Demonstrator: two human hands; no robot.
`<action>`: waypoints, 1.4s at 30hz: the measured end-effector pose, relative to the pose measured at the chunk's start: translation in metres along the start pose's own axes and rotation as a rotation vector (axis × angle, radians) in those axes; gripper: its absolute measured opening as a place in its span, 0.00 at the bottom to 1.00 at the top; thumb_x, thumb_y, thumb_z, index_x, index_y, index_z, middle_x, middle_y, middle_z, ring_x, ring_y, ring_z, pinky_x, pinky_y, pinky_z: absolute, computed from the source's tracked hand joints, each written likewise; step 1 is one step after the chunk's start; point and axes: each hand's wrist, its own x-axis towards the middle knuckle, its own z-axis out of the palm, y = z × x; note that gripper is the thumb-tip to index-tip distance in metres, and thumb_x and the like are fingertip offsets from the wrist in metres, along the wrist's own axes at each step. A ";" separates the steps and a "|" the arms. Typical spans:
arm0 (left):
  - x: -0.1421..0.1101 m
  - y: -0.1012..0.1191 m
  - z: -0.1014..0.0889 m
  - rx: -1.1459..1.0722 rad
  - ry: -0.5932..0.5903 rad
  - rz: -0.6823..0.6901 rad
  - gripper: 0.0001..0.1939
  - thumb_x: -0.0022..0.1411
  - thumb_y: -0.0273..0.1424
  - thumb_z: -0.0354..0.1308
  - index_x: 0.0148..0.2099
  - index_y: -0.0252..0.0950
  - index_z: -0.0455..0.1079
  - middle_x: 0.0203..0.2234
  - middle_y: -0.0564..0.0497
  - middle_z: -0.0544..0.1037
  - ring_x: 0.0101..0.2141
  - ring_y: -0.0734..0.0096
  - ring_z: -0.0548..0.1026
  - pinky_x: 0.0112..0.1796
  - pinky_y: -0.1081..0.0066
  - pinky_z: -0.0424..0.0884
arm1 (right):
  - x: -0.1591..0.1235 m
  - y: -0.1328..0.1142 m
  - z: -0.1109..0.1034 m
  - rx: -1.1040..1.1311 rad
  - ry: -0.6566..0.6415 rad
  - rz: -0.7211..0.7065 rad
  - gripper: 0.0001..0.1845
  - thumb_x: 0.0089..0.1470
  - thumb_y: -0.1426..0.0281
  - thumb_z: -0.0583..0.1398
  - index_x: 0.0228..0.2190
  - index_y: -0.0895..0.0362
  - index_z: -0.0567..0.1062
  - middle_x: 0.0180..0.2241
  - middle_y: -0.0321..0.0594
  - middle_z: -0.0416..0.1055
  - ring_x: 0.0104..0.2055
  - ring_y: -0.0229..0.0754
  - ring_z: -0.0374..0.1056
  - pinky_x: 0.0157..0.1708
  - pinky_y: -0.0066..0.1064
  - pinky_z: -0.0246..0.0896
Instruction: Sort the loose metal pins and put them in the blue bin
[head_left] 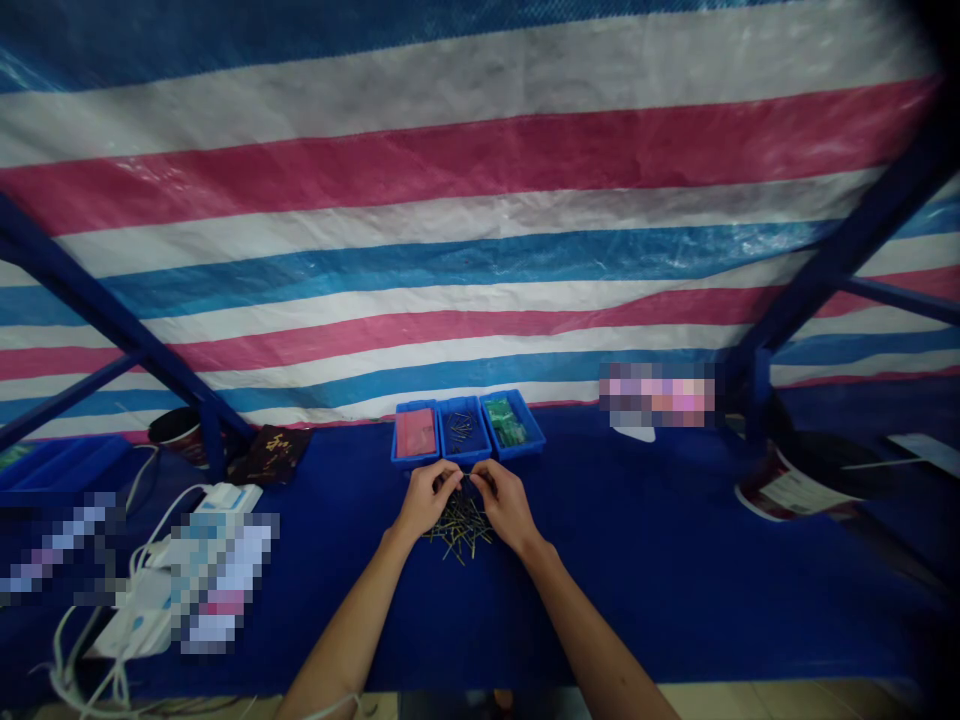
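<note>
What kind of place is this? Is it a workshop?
It looks like a simple workshop. A striped plastic sheet hangs behind a blue-covered table, which holds blue sorting trays and a heap of small metal pins.

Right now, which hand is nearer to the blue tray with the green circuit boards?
Right hand: it is just in front of the blue tray. The left hand is farther, front and left of it.

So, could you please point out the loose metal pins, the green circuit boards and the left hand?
Loose metal pins [459, 532]: head view, pile's middle.
Green circuit boards [502, 422]: head view, top board.
Left hand [425, 500]: head view, back of hand.
</note>
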 end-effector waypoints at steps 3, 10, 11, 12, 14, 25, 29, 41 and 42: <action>0.000 -0.001 0.000 0.001 -0.004 0.000 0.15 0.69 0.38 0.53 0.36 0.34 0.74 0.25 0.51 0.78 0.25 0.73 0.72 0.31 0.74 0.65 | 0.000 0.000 0.000 -0.014 -0.001 -0.001 0.09 0.65 0.67 0.54 0.34 0.55 0.72 0.33 0.38 0.73 0.35 0.41 0.69 0.36 0.29 0.59; 0.000 -0.002 0.001 -0.003 -0.001 -0.002 0.15 0.69 0.38 0.53 0.36 0.34 0.74 0.26 0.51 0.78 0.26 0.73 0.72 0.31 0.75 0.65 | -0.001 0.001 0.000 -0.056 -0.005 0.031 0.13 0.66 0.65 0.53 0.32 0.55 0.72 0.29 0.37 0.72 0.31 0.40 0.67 0.32 0.28 0.56; 0.000 -0.002 0.001 -0.003 -0.002 -0.002 0.15 0.69 0.38 0.53 0.36 0.34 0.74 0.26 0.51 0.78 0.26 0.73 0.72 0.31 0.75 0.65 | -0.001 0.001 0.000 -0.062 -0.004 0.036 0.14 0.66 0.64 0.53 0.31 0.55 0.72 0.29 0.37 0.72 0.30 0.40 0.67 0.31 0.28 0.55; 0.000 -0.002 0.001 -0.002 -0.002 -0.001 0.15 0.69 0.38 0.53 0.36 0.34 0.74 0.26 0.51 0.78 0.26 0.73 0.72 0.31 0.74 0.65 | -0.001 0.001 0.000 -0.069 -0.003 0.040 0.15 0.66 0.64 0.52 0.29 0.55 0.72 0.28 0.36 0.71 0.30 0.39 0.66 0.31 0.27 0.55; 0.000 -0.002 0.001 0.001 -0.002 0.000 0.15 0.69 0.39 0.53 0.36 0.34 0.74 0.26 0.51 0.78 0.26 0.73 0.72 0.31 0.74 0.64 | 0.000 0.001 -0.001 -0.082 -0.004 0.047 0.17 0.66 0.63 0.52 0.27 0.55 0.70 0.26 0.36 0.70 0.28 0.39 0.65 0.30 0.27 0.54; 0.000 0.000 0.000 0.005 0.010 -0.006 0.16 0.69 0.40 0.53 0.36 0.34 0.73 0.25 0.52 0.77 0.25 0.73 0.72 0.30 0.74 0.64 | 0.000 -0.004 -0.001 -0.033 -0.003 0.054 0.07 0.62 0.65 0.55 0.37 0.54 0.71 0.29 0.35 0.73 0.28 0.38 0.66 0.29 0.27 0.57; 0.000 0.000 0.000 -0.001 0.015 -0.013 0.16 0.69 0.40 0.53 0.36 0.34 0.74 0.25 0.52 0.78 0.25 0.73 0.72 0.31 0.74 0.65 | 0.000 -0.002 0.000 -0.037 -0.008 0.035 0.07 0.62 0.67 0.54 0.34 0.54 0.71 0.30 0.36 0.73 0.30 0.39 0.67 0.31 0.27 0.58; 0.001 0.001 0.000 0.006 0.018 -0.011 0.17 0.69 0.40 0.53 0.35 0.34 0.74 0.25 0.51 0.78 0.25 0.73 0.72 0.30 0.74 0.65 | 0.000 -0.001 -0.001 -0.028 -0.017 0.031 0.10 0.65 0.66 0.52 0.33 0.54 0.71 0.31 0.38 0.73 0.33 0.42 0.69 0.33 0.29 0.58; 0.001 0.000 0.000 0.006 0.018 -0.013 0.17 0.69 0.40 0.53 0.35 0.34 0.74 0.25 0.51 0.78 0.25 0.73 0.72 0.30 0.74 0.65 | 0.000 -0.001 -0.002 -0.028 -0.018 0.032 0.10 0.65 0.66 0.52 0.33 0.54 0.71 0.31 0.37 0.73 0.33 0.41 0.69 0.33 0.28 0.58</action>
